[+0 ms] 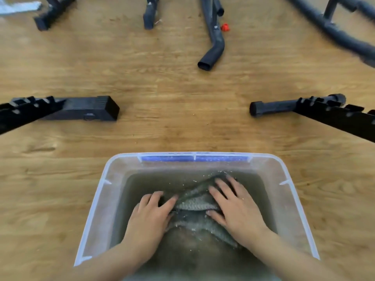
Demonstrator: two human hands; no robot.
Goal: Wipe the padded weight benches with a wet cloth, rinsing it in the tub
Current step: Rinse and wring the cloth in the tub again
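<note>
A clear plastic tub (95, 203) with a blue handle on its far rim stands on the wooden floor in front of me, holding murky water. A grey patterned cloth (194, 203) lies crumpled under the water. My left hand (150, 218) lies on the cloth's left part, its fingers bent over a fold. My right hand (235, 207) presses on the cloth's right part with fingers spread and nearly straight. Both hands are in the water. No bench padding is in view.
Black bench frame feet lie on the floor: a square one (91, 108) at left and a round-capped one (272, 108) at right. Farther off are black tube legs (213, 49), a curved bar (332, 31) and a small red knob (224, 27).
</note>
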